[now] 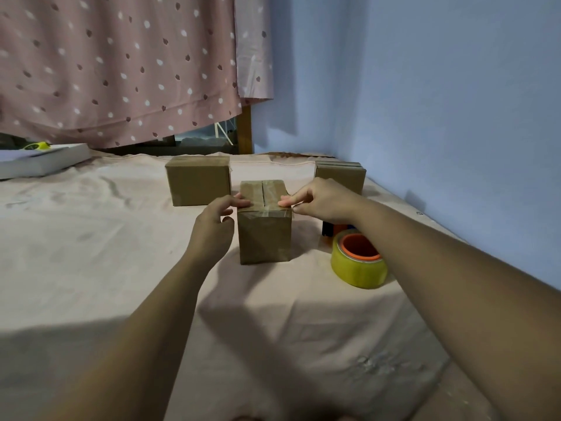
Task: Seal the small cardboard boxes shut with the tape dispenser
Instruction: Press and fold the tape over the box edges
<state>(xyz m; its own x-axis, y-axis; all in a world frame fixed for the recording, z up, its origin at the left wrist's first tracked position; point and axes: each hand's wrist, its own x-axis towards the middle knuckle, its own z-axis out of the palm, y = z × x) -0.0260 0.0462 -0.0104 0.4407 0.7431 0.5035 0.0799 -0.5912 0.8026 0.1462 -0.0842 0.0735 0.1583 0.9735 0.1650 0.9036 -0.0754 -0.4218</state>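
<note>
A box (264, 238) is stood upright on the bed (91, 268), near the middle, with clear tape (264, 211) laid across its near top edge. Its top left edge is gripped by the left hand (212, 229), thumb on top and fingers curled at the left side. Its top right edge is pressed by the right hand (321, 202), fingers curled and tips together on the tape; whether the tape is pinched cannot be told. A left box (198, 185) and a right box (343, 176) are set farther back, apart from it. A yellow roll (358, 268) with an orange core is lain near the right arm. A book (39, 164) is seen far left, under a dotted curtain (121, 71).
</note>
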